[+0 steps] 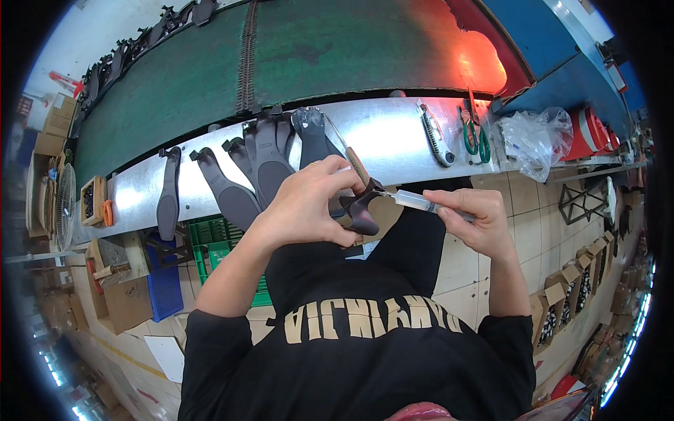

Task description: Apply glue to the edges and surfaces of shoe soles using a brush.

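My left hand (305,203) is closed round a small, dark, curved plastic part (363,216), held over my lap in front of the metal ledge. In my right hand (479,219) is a clear syringe (417,201) with a pale filling, its tip touching or very close to the part's upper end. A thin tool with a brown handle (357,165) slants behind my left fingers; whether they touch it I cannot tell. Several dark paddle-shaped parts (272,172) lie on the ledge left of my hands, next to a dark piece with a shiny, smeared top (309,125).
Beyond the metal ledge (393,133) runs a green belt (337,49), with more dark parts (116,59) along its far left. A utility knife (437,135), green-handled scissors (477,137) and a plastic bag (537,137) lie right. A green crate (210,245) stands below left.
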A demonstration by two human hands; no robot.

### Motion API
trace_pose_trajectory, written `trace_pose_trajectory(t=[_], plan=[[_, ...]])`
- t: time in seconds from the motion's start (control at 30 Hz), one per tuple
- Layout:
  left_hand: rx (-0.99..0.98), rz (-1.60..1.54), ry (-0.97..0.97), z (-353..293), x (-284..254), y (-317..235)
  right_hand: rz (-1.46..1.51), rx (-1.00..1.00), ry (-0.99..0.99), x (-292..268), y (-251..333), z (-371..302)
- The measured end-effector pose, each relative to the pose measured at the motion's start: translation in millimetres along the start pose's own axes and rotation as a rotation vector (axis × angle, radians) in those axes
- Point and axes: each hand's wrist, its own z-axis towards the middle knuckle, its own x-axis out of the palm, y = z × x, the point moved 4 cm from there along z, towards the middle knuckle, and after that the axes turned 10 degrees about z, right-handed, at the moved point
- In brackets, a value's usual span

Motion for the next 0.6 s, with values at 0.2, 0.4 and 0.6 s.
trace_pose_trajectory(t=[0.2,0.4,0.6], plan=[[-0.018,0.002,0.042,-0.8,3.0,4.4,0.016,-0.005,0.01,1.5,-0.8,1.4],[0.004,0.025,0.011,-3.0,2.4,2.3,0.046,0.004,0.022,4.4,-3.6,1.1],[-0.009,0.019,0.016,-4.2,3.0,2.6,0.063,0.043,-0.002,0.8,-3.3,0.6]])
